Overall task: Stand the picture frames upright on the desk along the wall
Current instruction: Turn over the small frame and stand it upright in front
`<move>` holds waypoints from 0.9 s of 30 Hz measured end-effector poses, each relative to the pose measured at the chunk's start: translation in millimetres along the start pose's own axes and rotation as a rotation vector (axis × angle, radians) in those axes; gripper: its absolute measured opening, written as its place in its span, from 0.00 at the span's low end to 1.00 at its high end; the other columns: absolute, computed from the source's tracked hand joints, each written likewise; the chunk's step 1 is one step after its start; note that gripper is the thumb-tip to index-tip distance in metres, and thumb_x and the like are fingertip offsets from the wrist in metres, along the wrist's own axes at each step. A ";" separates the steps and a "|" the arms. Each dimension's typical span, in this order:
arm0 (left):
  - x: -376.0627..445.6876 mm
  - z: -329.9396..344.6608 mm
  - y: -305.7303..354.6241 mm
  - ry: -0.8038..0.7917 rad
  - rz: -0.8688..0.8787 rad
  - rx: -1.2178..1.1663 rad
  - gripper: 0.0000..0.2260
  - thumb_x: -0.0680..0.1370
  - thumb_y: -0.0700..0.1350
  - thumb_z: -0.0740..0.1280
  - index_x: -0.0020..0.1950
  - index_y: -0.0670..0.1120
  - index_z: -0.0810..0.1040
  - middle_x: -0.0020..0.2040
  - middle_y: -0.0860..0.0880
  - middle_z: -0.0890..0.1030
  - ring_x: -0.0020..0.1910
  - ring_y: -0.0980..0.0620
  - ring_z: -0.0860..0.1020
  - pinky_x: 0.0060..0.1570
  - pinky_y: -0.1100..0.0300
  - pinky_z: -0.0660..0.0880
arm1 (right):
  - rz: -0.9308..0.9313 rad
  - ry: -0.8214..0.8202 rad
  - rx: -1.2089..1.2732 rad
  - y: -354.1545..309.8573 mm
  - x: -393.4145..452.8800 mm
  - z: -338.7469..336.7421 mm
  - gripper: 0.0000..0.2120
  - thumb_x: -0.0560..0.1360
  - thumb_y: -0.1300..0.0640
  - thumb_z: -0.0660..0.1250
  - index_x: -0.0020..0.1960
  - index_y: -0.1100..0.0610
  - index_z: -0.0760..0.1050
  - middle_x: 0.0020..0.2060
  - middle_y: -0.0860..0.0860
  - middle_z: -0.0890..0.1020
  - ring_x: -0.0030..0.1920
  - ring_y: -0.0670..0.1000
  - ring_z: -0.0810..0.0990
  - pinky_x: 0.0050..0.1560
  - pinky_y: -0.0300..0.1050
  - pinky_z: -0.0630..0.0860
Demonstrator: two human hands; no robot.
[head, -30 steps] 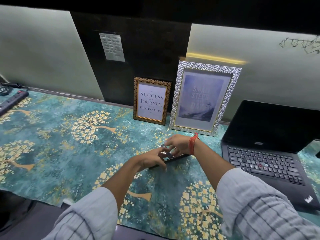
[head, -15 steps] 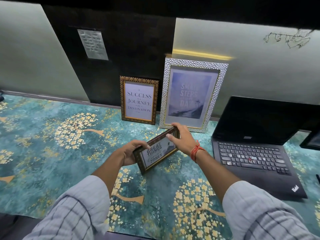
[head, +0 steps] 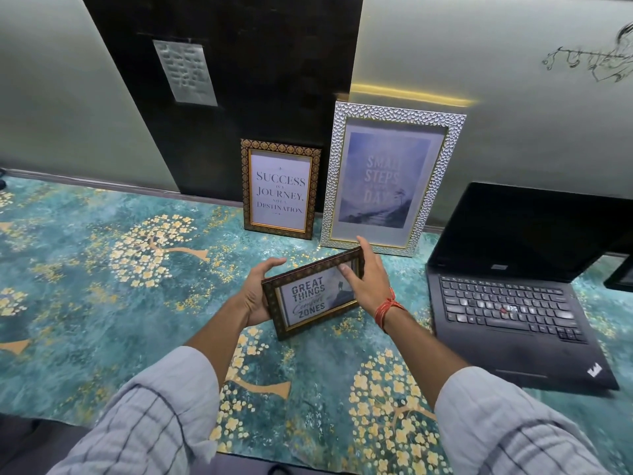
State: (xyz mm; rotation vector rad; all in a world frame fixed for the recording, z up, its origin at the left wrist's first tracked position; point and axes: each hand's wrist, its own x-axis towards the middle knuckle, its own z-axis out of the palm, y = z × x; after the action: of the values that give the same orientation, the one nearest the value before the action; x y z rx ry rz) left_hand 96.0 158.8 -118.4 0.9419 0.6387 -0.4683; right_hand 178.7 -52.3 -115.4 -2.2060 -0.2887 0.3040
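Note:
I hold a small dark patterned frame (head: pixel 310 298), reading "Great things... comfort zones", in landscape, tilted back with its lower edge on or just above the desk. My left hand (head: pixel 255 296) grips its left end. My right hand (head: pixel 368 281) grips its upper right corner. Behind it, two frames stand upright against the wall: a brown and gold "Success is a journey" frame (head: pixel 281 190) and a taller silver textured frame (head: pixel 387 180) to its right.
An open black laptop (head: pixel 510 303) sits at the right, close to the silver frame. A teal cloth with gold trees (head: pixel 120 286) covers the desk. A dark object (head: pixel 621 277) shows at the far right edge. A paper sheet (head: pixel 185 72) hangs on the black wall panel.
The small frame lay nearly flat on the desk under both hands; it has been raised so its picture faces me. The view has shifted right and closer.

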 end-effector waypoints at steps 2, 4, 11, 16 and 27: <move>-1.2 1.0 -0.3 0.008 0.002 -0.002 0.25 0.71 0.62 0.64 0.51 0.41 0.79 0.57 0.35 0.81 0.56 0.38 0.77 0.67 0.42 0.68 | -0.004 0.008 -0.004 -1.6 0.2 0.2 0.32 0.77 0.49 0.64 0.77 0.45 0.53 0.74 0.57 0.64 0.75 0.59 0.61 0.74 0.56 0.61; -1.8 -1.2 -0.6 0.013 0.005 -0.004 0.24 0.71 0.61 0.64 0.51 0.40 0.79 0.57 0.35 0.81 0.56 0.38 0.77 0.66 0.43 0.69 | -0.016 0.019 -0.006 -5.0 -1.0 0.3 0.32 0.77 0.50 0.64 0.77 0.46 0.54 0.72 0.57 0.66 0.73 0.58 0.64 0.72 0.53 0.62; -2.1 -11.3 4.3 0.084 0.001 -0.001 0.25 0.70 0.62 0.65 0.54 0.42 0.79 0.57 0.37 0.82 0.55 0.39 0.78 0.67 0.42 0.67 | 0.003 0.028 -0.002 -11.3 0.5 11.5 0.33 0.78 0.50 0.64 0.77 0.45 0.51 0.74 0.56 0.64 0.74 0.59 0.62 0.72 0.54 0.61; -6.4 -8.9 -5.3 0.150 0.004 -0.008 0.29 0.71 0.67 0.62 0.48 0.43 0.86 0.54 0.38 0.85 0.55 0.38 0.80 0.67 0.41 0.69 | 0.027 0.009 -0.028 -16.8 -6.2 10.7 0.39 0.78 0.49 0.63 0.78 0.45 0.41 0.76 0.58 0.61 0.75 0.61 0.60 0.73 0.54 0.60; -49.0 33.9 28.6 0.847 0.902 0.513 0.10 0.77 0.38 0.66 0.57 0.42 0.80 0.52 0.46 0.83 0.48 0.52 0.79 0.48 0.64 0.77 | 0.075 0.404 0.267 -39.5 -27.0 -26.9 0.20 0.70 0.59 0.72 0.60 0.57 0.74 0.55 0.53 0.79 0.51 0.51 0.80 0.55 0.48 0.79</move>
State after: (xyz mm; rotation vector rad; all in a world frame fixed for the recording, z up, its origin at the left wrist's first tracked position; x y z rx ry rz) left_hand 88.4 149.2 -53.4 1.8108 0.7675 0.6539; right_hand 157.8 -56.9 -64.9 -1.9606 0.0551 -0.0638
